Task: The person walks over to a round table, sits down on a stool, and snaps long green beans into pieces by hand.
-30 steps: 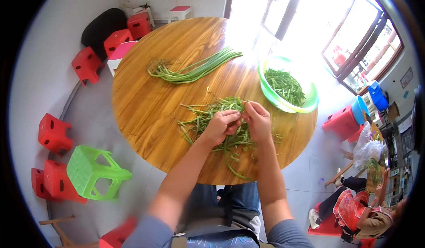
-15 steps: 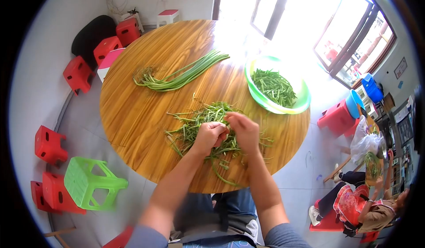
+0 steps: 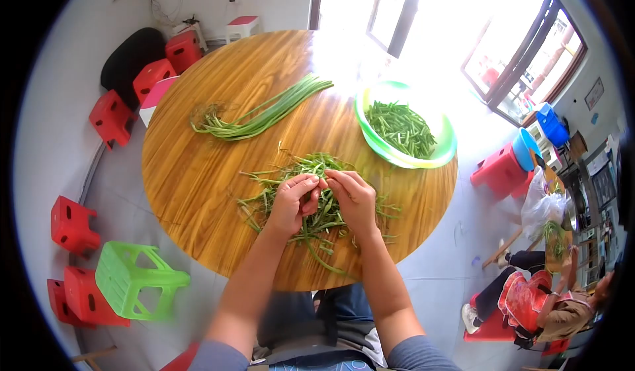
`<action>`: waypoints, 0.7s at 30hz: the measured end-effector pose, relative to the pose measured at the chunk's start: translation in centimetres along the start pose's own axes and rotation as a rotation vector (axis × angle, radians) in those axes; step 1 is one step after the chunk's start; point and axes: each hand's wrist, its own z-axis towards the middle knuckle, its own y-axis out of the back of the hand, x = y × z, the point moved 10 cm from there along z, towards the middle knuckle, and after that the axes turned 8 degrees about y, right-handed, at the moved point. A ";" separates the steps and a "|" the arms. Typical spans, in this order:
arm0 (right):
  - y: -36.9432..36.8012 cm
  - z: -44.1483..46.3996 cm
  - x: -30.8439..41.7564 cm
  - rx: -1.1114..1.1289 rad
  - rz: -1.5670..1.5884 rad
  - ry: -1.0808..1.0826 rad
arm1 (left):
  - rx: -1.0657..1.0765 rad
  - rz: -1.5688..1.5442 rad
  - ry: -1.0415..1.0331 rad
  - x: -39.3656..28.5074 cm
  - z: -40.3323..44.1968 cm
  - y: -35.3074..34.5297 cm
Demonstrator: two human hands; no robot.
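Over a loose heap of green stems and leaves (image 3: 324,219) on the round wooden table, my left hand (image 3: 293,202) and my right hand (image 3: 352,199) meet fingertip to fingertip. Both are closed in a pinch; what lies between the fingers is too small to make out. Beyond the heap, to the left, lies a bundle of long green stalks (image 3: 271,111) with stringy roots at its left end. A green-rimmed bowl (image 3: 452,147) with cut green pieces (image 3: 402,127) stands to the right of the bundle.
The wooden table (image 3: 192,192) spans the middle. Red stools (image 3: 76,225) and a green stool (image 3: 129,278) stand on the floor at left. At the lower right a person (image 3: 555,311) sits near a plastic bag (image 3: 544,209). A glass door (image 3: 512,53) stands at the upper right.
The view has shifted, so the table and its contents appear further left. My right hand rose slightly from my left hand, blurred, and has come back against it.
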 end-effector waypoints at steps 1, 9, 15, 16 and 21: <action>-0.6 -0.1 -0.7 0.057 0.014 -0.093 | 0.026 -0.049 0.000 -0.2 0.0 -0.1; 1.0 0.9 -3.2 0.169 -0.042 -0.313 | 0.220 -0.268 0.008 -0.6 0.0 -0.3; 10.1 7.5 -0.8 -0.282 -0.788 -0.003 | 0.238 -0.200 0.019 -0.5 -0.4 -1.4; 9.6 8.1 0.6 -0.276 -0.902 0.072 | 0.242 -0.235 0.065 -0.4 -0.3 -1.6; 1.1 0.0 -3.1 0.175 0.134 -0.664 | 0.223 -0.087 0.095 1.0 0.2 -1.5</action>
